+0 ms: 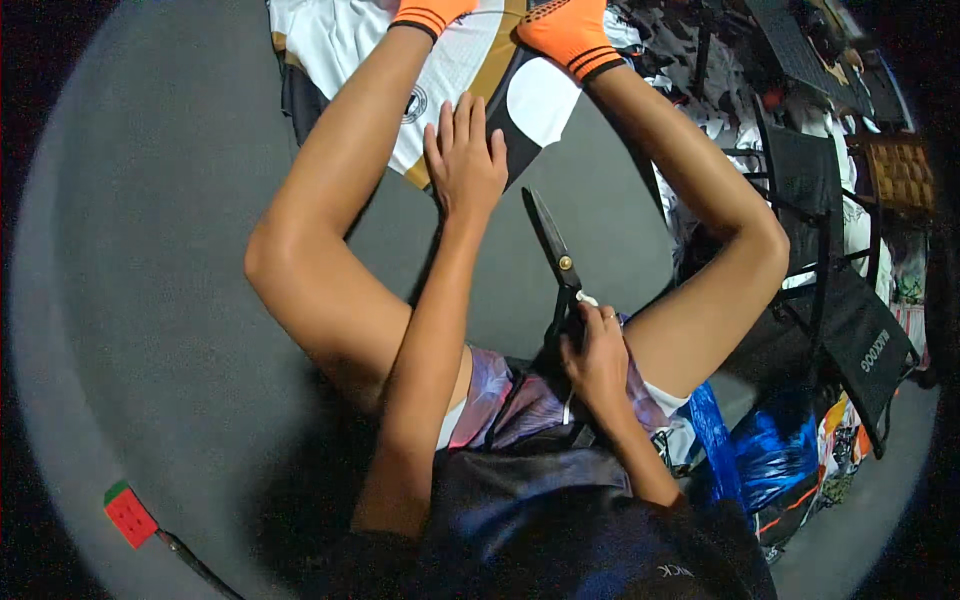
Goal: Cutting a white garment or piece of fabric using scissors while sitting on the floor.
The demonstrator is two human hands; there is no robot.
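My left hand (pixel 466 165) lies flat, fingers spread, on a white, black and gold fabric piece (pixel 472 85) spread over the grey surface between my feet. A round dark emblem shows on the fabric beside my left shin. Low between my thighs, my right hand (pixel 600 355) is closed on the handles of large dark scissors (pixel 553 238) with a brass-coloured pivot. Their blades look closed or nearly so and point up toward the fabric, apart from it. My fingers partly hide the handles, and a ring shows on one finger.
My bare legs bend out to either side, with orange socks (pixel 570 38) on the fabric's far part. At right are piled cloths, black folding chairs (pixel 865 350), a woven basket (pixel 900 175) and a blue plastic bag (pixel 775 445). A red-and-green block (pixel 130 515) with a dark cord lies lower left.
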